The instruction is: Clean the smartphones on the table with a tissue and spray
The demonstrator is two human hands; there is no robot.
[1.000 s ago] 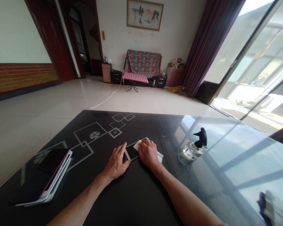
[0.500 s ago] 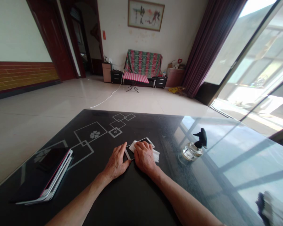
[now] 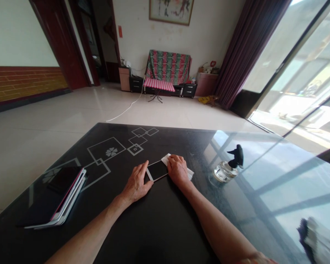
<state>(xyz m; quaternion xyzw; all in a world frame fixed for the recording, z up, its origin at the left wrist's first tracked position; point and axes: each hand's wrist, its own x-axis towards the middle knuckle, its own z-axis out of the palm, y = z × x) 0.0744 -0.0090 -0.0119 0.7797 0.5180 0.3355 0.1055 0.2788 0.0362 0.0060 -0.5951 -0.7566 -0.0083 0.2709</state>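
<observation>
Black table (image 3: 165, 227) | phone (image 3: 157, 170) between left hand (image 3: 136, 185), right hand (image 3: 178, 171) on cloth (image 3: 165, 159)

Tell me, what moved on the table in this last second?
The right hand slid the white cloth left across the phone, then back to its right end. The left hand stayed at the phone's left end; spray bottle and tablet stack unmoved.
</observation>
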